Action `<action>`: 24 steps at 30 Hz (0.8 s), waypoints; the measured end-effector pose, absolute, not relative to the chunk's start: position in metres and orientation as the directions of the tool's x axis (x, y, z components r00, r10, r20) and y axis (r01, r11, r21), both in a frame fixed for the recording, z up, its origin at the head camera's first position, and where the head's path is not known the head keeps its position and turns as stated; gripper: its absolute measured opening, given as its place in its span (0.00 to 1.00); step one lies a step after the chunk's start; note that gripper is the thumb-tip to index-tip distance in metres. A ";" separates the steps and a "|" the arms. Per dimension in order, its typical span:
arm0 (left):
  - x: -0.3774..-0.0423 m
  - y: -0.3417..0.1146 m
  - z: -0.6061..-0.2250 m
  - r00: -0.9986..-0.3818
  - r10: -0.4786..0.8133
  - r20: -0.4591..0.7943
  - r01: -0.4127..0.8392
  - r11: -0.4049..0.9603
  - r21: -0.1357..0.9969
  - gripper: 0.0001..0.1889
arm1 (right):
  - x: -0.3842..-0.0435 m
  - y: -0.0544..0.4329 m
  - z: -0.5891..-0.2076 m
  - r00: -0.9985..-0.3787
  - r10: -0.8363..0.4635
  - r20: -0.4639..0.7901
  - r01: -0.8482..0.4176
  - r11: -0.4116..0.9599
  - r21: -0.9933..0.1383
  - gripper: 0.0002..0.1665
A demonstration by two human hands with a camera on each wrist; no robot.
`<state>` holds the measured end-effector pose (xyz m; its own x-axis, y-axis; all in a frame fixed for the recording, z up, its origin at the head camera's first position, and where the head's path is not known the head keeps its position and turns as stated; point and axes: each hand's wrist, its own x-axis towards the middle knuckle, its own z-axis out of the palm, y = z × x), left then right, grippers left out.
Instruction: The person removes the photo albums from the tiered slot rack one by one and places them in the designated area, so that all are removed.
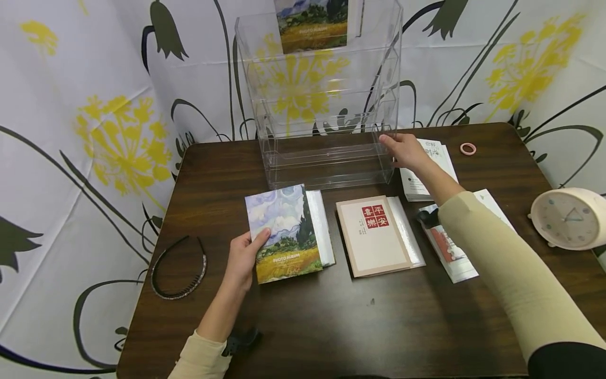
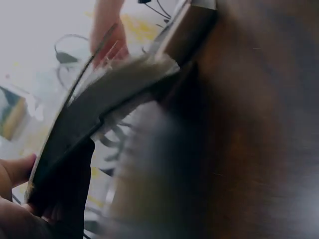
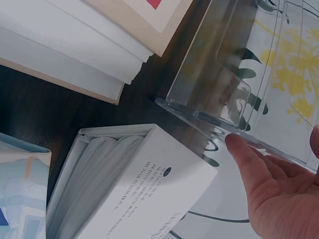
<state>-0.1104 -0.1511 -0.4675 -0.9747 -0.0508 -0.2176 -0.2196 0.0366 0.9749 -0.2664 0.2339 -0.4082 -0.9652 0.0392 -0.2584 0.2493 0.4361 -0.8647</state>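
Out to the front left of the clear rack (image 1: 326,157), a dark hair band (image 1: 196,283) lies on the brown table (image 1: 307,331). Closer in to the rack, the person's left hand (image 1: 243,256) has its thumb on the front of a painted photo album (image 1: 286,237), with fingers tucked behind, so the book is pinched between them. That album is in front of the rack, toward its left end, and I can't tell if its bottom edge touches the table. In front of the rack's right end is a tan album (image 1: 374,242) with red squares. Out past the rack's front right is a book with a red picture (image 1: 450,247), and well to the right sits a round clock (image 1: 568,218). Just beside the rack's right side is a white album (image 1: 418,181). There the person's right hand (image 1: 404,150) has its thumb and fingers clamped on the rack's side. A pink ring (image 1: 462,150) lies farther right of the rack. Up high in the rack is another painted album (image 1: 314,29), and behind the rack hangs a flowery cloth (image 1: 123,147).
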 end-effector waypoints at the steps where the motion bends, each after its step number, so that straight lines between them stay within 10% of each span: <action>1: -0.109 -0.153 -0.473 -0.965 -0.050 -0.256 -0.258 0.033 0.966 0.16 | -0.266 0.234 -0.408 -0.965 0.037 -0.259 0.249 0.434 -0.866 0.37; 24: -0.104 -0.159 -0.492 -0.921 0.114 -0.372 -0.310 0.366 0.878 0.25 | -0.268 0.235 -0.409 -0.963 0.047 -0.267 0.261 0.423 -0.868 0.38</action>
<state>-0.1042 -0.1593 -0.4924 -0.9211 0.1136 -0.3724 -0.3096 0.3661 0.8776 -0.2678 0.2353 -0.4090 -0.9626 0.0465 -0.2670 0.2611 0.4226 -0.8679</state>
